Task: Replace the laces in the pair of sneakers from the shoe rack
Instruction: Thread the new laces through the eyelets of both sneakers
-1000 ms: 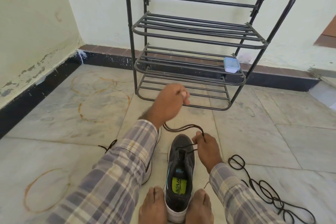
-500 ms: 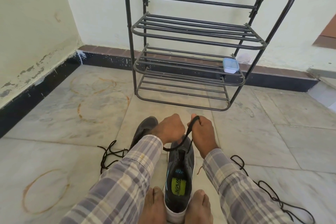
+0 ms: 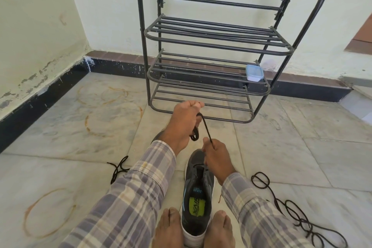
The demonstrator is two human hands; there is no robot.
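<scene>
Both hands pull a dark lace above the grey sneaker.

The left hand [image 3: 184,122] has its fingers closed around the lace [image 3: 205,127]; the right hand [image 3: 216,157] pinches it lower down. The sneaker [image 3: 198,193] sits on the floor [image 3: 281,147] between two bare feet, before the shoe rack [image 3: 211,46].

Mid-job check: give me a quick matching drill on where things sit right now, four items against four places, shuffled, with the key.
Things:
1. sneaker
2. plastic box
3. loose lace
4. lace being threaded

Places:
A. right end of the shoe rack's middle shelf
B. stretched between the left hand and the right hand
C. on the floor between the bare feet
D. coiled on the tiles, right of the right sleeve

Pairs: 1-C, 2-A, 3-D, 4-B
</scene>
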